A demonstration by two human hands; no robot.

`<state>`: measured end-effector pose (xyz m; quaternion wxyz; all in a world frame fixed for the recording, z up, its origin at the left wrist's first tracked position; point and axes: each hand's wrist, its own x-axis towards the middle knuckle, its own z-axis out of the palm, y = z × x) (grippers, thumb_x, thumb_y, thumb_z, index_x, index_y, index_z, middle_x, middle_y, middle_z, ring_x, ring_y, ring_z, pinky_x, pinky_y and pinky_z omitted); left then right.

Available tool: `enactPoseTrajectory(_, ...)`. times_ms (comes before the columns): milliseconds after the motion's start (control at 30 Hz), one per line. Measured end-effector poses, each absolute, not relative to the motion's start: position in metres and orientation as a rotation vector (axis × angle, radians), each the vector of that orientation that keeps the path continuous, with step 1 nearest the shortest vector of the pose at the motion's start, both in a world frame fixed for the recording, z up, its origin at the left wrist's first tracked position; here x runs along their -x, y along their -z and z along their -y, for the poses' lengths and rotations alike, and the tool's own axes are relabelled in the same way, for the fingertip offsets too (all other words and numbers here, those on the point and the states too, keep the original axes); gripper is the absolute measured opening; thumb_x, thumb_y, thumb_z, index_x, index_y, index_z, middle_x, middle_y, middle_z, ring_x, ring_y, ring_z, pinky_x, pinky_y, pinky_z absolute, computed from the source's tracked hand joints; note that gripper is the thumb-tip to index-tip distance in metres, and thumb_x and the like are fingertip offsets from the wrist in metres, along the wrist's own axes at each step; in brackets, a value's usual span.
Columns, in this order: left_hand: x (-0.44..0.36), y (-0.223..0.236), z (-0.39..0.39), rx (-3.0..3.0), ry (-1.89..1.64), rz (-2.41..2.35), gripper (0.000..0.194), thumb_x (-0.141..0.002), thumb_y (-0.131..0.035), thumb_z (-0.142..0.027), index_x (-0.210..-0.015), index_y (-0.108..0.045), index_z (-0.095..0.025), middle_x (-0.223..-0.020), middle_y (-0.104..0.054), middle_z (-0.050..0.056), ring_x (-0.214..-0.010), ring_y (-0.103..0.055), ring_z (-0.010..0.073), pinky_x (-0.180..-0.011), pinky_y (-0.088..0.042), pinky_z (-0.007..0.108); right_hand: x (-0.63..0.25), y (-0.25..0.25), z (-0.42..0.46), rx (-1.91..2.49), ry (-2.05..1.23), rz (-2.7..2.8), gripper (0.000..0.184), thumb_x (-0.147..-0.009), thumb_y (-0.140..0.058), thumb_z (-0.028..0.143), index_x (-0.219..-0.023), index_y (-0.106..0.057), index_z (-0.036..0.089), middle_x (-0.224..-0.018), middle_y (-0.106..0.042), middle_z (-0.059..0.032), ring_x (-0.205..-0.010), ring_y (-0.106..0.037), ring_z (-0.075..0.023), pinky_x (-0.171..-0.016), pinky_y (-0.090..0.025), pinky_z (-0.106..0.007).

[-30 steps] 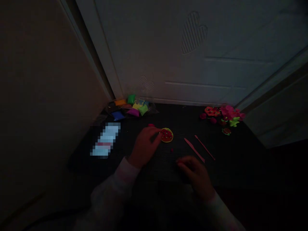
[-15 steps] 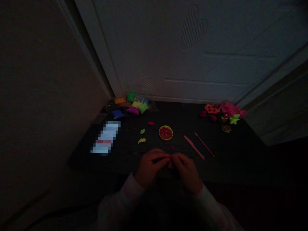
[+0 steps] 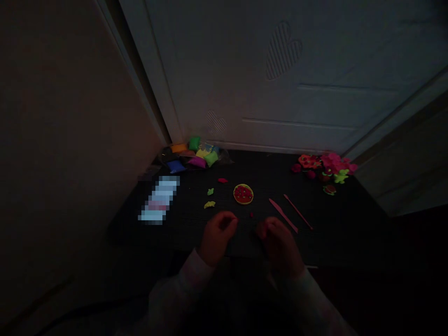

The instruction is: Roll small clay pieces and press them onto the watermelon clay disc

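Near: draws in fingers of left hand [image 3: 215, 237] and right hand [image 3: 284, 247] to closed tips, with any hold too dark to tell. Beyond, on desk [image 3: 259, 249]: shows red ball [image 3: 251, 215], then yellow-rimmed disc [image 3: 243, 194], red-topped with pale dots. At left: shows pixelated panel [image 3: 159, 200], illegible. Farther: shows coloured packets [image 3: 198, 162].

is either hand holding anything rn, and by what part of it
It can't be told: the left hand pinches its fingertips together above the table, and the right hand is curled, too dark to show any piece inside.
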<state>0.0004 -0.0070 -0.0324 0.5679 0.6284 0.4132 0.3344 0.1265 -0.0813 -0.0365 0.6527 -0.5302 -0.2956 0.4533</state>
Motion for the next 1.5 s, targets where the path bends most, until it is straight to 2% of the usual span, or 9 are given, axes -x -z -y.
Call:
enactPoseTrajectory(133, 0.004, 0.020, -0.006, -1.522, -0.741, -0.990, 0.013, -0.069, -0.056, -0.027, -0.073, -0.060, -0.015, -0.072, -0.062, 0.000, -0.068, -0.056, 0.0128, -0.063, -0.043, 0.023, -0.130, 0.038, 0.081, 1.163, -0.985, 0.647, 0.027, -0.076, -0.041, 0.042, -0.059, -0.040, 0.021, -0.053, -0.038, 0.0040, -0.054, -0.039, -0.0112, -0.055, -0.035, -0.026)
enactPoseTrajectory(233, 0.008, 0.002, -0.021, -1.655, -0.748, -0.992, 0.013, -0.068, -0.058, -0.028, -0.074, -0.063, -0.017, -0.078, -0.064, 0.001, -0.076, -0.058, 0.0149, -0.070, -0.043, 0.025, -0.127, 0.040, 0.079, 1.216, -0.983, 0.691, 0.026, -0.076, -0.045, 0.040, -0.061, -0.046, 0.020, -0.055, -0.044, 0.0027, -0.057, -0.042, -0.0118, -0.056, -0.035, -0.026)
enactPoseTrajectory(333, 0.008, -0.008, -0.029, -1.738, -0.726, -0.962, 0.014, -0.069, -0.058, -0.028, -0.076, -0.064, -0.018, -0.080, -0.065, 0.001, -0.075, -0.058, 0.0149, -0.069, -0.044, 0.025, -0.123, 0.040, 0.078, 1.295, -0.980, 0.763, 0.021, -0.074, -0.051, 0.037, -0.065, -0.053, 0.019, -0.058, -0.050, 0.0020, -0.058, -0.044, -0.0118, -0.057, -0.034, -0.024)
enactPoseTrajectory(433, 0.005, -0.005, -0.022, -1.850, -0.647, -0.843, 0.012, -0.069, -0.058, -0.024, -0.076, -0.066, -0.019, -0.081, -0.065, 0.001, -0.078, -0.058, 0.0145, -0.073, -0.044, 0.024, -0.119, 0.035, 0.078, 1.350, -0.967, 0.831, 0.017, -0.073, -0.054, 0.034, -0.070, -0.058, 0.018, -0.060, -0.053, 0.0023, -0.060, -0.046, -0.0115, -0.058, -0.034, -0.023)
enactPoseTrajectory(533, 0.001, 0.004, -0.009, -1.896, -0.629, -0.762, 0.012, -0.071, -0.057, -0.022, -0.078, -0.067, -0.019, -0.082, -0.064, 0.002, -0.081, -0.057, 0.0139, -0.077, -0.043, 0.025, -0.117, 0.031, 0.078, 1.378, -0.935, 0.881, 0.017, -0.074, -0.053, 0.033, -0.066, -0.058, 0.018, -0.061, -0.054, 0.0027, -0.062, -0.048, -0.0115, -0.060, -0.035, -0.023)
enactPoseTrajectory(733, -0.001, 0.013, 0.002, -1.896, -0.646, -0.784, 0.016, -0.073, -0.055, -0.025, -0.080, -0.067, -0.018, -0.084, -0.062, 0.003, -0.079, -0.057, 0.0138, -0.075, -0.044, 0.025, -0.117, 0.031, 0.079, 1.380, -0.914, 0.942, 0.022, -0.076, -0.048, 0.034, -0.065, -0.058, 0.018, -0.063, -0.056, 0.0018, -0.065, -0.050, -0.0124, -0.065, -0.036, -0.024)
enactPoseTrajectory(1267, -0.002, 0.001, 0.013, -1.889, -0.656, -0.849, 0.013, -0.071, -0.051, -0.022, -0.067, -0.063, -0.018, -0.072, -0.063, 0.002, -0.073, -0.057, 0.0153, -0.070, -0.043, 0.027, -0.117, 0.030, 0.076, 1.413, -0.941, 0.962, 0.028, -0.069, -0.053, 0.043, -0.058, -0.051, 0.018, -0.054, -0.048, 0.0033, -0.054, -0.044, -0.0109, -0.052, -0.035, -0.023)
enactPoseTrajectory(1500, 0.008, -0.004, -0.002, -1.726, -0.734, -0.988, 0.014, -0.069, -0.054, -0.026, -0.072, -0.065, -0.017, -0.079, -0.066, 0.004, -0.079, -0.058, 0.0173, -0.074, -0.044, 0.029, -0.121, 0.035, 0.074, 1.387, -0.931, 0.863, 0.030, -0.069, -0.052, 0.046, -0.057, -0.051, 0.018, -0.051, -0.049, 0.0026, -0.052, -0.045, -0.0120, -0.051, -0.035, -0.024)
